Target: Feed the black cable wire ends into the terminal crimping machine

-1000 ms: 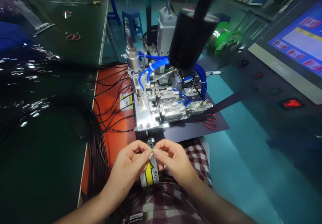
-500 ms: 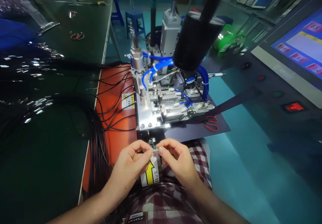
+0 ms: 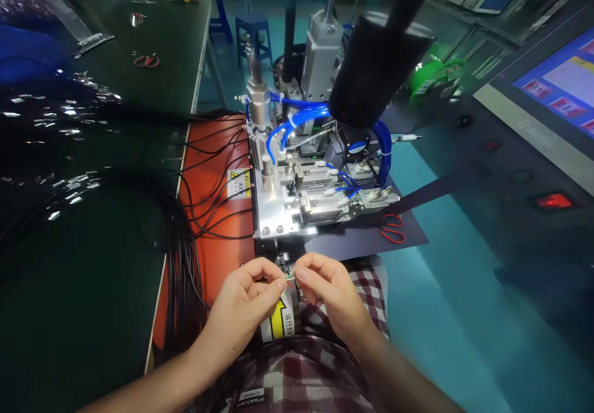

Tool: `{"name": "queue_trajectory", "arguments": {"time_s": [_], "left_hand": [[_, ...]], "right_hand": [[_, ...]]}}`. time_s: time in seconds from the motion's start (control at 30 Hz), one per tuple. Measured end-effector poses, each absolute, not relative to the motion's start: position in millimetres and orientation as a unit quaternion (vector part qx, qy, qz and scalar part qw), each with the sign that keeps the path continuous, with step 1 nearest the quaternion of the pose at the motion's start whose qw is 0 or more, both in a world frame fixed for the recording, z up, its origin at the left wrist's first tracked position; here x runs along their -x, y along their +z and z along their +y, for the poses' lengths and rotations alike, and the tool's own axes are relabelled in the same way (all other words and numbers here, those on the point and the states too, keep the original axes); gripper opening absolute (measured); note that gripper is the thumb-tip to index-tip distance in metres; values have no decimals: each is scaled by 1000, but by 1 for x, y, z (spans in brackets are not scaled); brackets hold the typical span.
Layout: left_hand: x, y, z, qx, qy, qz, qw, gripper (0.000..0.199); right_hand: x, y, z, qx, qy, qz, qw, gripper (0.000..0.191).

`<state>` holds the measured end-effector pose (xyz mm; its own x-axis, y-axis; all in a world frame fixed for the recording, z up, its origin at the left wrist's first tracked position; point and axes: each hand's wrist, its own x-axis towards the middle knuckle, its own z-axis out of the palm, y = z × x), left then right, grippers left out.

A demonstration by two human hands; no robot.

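My left hand is closed, thumb and index finger pinching small thin wires with green, white and red strands. From the other side my right hand pinches at the same wires, thumb against index finger. The fingertips hide much of the wires, so their ends cannot be made out. Both hands are held above my lap, in front of a metal machine. Just behind the fingertips is a small black fixture at the front of the machine. Under the hands shows a white label with a yellow arrow.
Black cables run across the orange surface and hang in a bundle left of my hands. Red-handled scissors lie on the dark plate at right. A black lamp-like cylinder hangs over the machine. A control panel stands at right.
The view has shifted slightly, so the machine sits a little further right. My right fingertips have drawn slightly up and away from the left ones, showing more of the green on the wires.
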<state>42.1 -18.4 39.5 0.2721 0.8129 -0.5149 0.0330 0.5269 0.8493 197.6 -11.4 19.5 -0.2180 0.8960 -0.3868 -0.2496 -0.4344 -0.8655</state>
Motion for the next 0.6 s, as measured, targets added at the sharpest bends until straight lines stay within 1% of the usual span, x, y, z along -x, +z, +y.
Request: {"name": "queue_trajectory", "arguments": {"time_s": [0.13,0.23,0.6], "left_hand": [[-42,41,-18,-403,269,524,700,25],[-42,42,-18,-409,264,521,701,24],[-42,43,-17,-389,271,513,715,21]], "right_hand": [[-202,15,-7,424,767,-303,375,22],[-204,13,-5,406,791,-284,360,21],[-207,9,-7,371,808,-300,346,21]]}}
